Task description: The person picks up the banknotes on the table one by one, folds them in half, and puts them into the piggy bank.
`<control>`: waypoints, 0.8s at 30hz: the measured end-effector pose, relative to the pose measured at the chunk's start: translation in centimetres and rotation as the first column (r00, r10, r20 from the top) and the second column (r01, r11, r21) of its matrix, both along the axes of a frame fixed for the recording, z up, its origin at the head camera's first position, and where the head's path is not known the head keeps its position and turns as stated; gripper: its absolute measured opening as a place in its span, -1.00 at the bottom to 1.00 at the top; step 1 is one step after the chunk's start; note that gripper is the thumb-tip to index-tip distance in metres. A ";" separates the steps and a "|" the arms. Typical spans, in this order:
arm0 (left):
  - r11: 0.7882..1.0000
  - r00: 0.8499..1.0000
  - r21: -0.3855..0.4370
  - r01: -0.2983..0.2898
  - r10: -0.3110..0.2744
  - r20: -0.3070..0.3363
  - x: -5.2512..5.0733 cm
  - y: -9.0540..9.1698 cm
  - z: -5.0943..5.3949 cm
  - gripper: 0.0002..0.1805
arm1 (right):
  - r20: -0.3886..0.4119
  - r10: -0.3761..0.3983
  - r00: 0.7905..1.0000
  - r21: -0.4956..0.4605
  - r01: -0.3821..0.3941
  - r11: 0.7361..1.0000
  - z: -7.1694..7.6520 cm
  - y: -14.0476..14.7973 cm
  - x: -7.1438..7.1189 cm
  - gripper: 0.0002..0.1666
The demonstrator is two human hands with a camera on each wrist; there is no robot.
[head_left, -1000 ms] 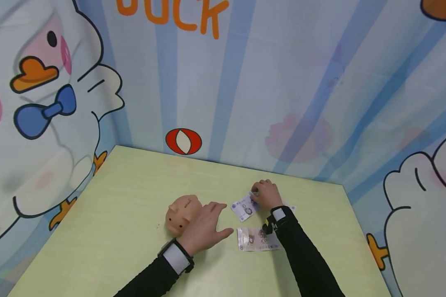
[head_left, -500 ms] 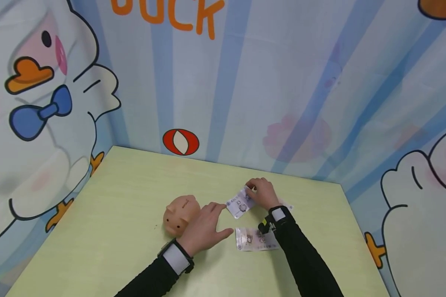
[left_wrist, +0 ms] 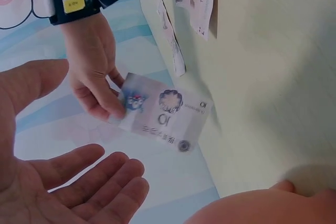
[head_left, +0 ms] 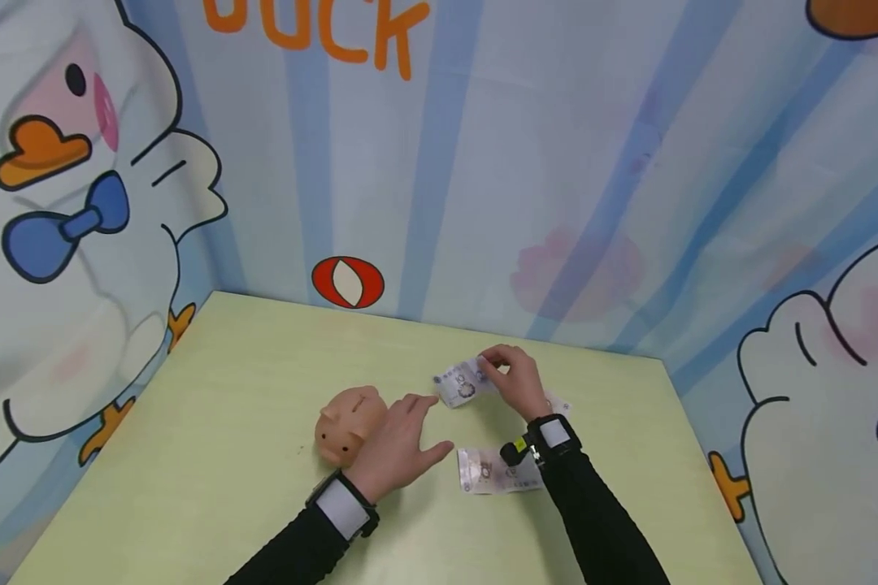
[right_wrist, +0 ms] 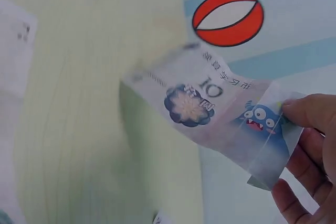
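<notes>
Thumb and fingers of my right hand [head_left: 518,382] pinch one end of a purple play banknote [head_left: 459,383], raised above the table. In the right wrist view the banknote [right_wrist: 210,98] bears a 10, a flower and a blue monster, and it bends slightly. My left hand [head_left: 395,451] is held beside a tan pig-shaped piggy bank [head_left: 347,418], fingers extended and thumb spread. It hides part of the pig's right side; whether they touch I cannot tell. The left wrist view has the pig [left_wrist: 257,211] at its lower edge.
A second banknote [head_left: 479,471] lies on the pale yellow table [head_left: 263,366], partly under the right wrist. Another note [head_left: 558,404] shows behind that wrist. A duck-print fabric backdrop [head_left: 380,179] rises at the table's rear and sides.
My right hand has lifted the pinched banknote off the table and moved it slightly left and back. My left hand stays beside the piggy bank. The head view has shifted a little.
</notes>
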State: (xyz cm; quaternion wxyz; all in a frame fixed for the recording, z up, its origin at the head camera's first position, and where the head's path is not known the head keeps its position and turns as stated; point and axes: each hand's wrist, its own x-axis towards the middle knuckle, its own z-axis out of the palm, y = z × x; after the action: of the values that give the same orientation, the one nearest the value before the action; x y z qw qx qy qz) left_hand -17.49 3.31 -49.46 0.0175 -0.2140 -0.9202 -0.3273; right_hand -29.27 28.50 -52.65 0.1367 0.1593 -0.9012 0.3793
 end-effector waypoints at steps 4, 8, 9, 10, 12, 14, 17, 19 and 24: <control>0.999 0.999 0.041 -0.013 0.015 -0.029 -0.2 0.1 0.2 -0.30 | -0.024 0.001 1.000 -0.107 -0.004 0.994 1.1 0.0 1.4 -0.83; 0.996 0.997 0.085 -0.024 0.030 -0.065 -0.5 0.2 0.6 -0.30 | -0.052 0.003 0.999 -0.177 -0.012 0.984 2.0 0.2 2.8 -0.83; 0.995 0.996 0.097 -0.031 0.038 -0.075 -0.6 0.2 0.8 -0.30 | -0.051 0.000 0.999 -0.186 -0.009 0.983 2.2 0.2 3.1 -0.83; 0.993 0.995 0.108 -0.042 0.052 -0.083 -0.8 0.2 0.9 -0.29 | -0.047 0.000 0.999 -0.198 -0.010 0.980 2.5 0.2 3.4 -0.83; 0.988 0.993 0.138 -0.070 0.083 -0.086 -1.2 0.1 1.1 -0.28 | -0.038 -0.001 0.999 -0.221 -0.008 0.975 3.1 0.0 4.0 -0.83; 0.980 0.990 0.172 -0.099 0.114 -0.081 -1.5 0.1 1.3 -0.27 | -0.022 0.005 1.000 -0.252 -0.010 0.968 3.7 -0.1 4.6 -0.82; 0.963 0.988 0.233 -0.135 0.148 -0.038 -2.1 0.0 1.5 -0.27 | 0.004 0.023 1.000 -0.310 -0.020 0.951 4.4 -0.3 5.5 -0.81; 0.953 0.987 0.263 -0.150 0.158 -0.009 -2.3 0.1 1.5 -0.26 | 0.020 0.034 0.999 -0.347 -0.025 0.938 4.9 -0.4 6.0 -0.80; 0.931 0.988 0.329 -0.155 0.147 0.047 -3.0 0.4 1.4 -0.26 | 0.027 0.060 0.998 -0.439 -0.042 0.897 5.7 -0.5 7.1 -0.79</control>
State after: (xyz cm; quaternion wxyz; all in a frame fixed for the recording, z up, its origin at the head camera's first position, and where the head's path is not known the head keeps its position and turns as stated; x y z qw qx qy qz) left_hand -20.47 3.67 -48.05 0.0686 -0.1331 -0.8657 -0.4776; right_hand -22.16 28.05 -46.92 0.1412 0.1404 -0.7908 0.5787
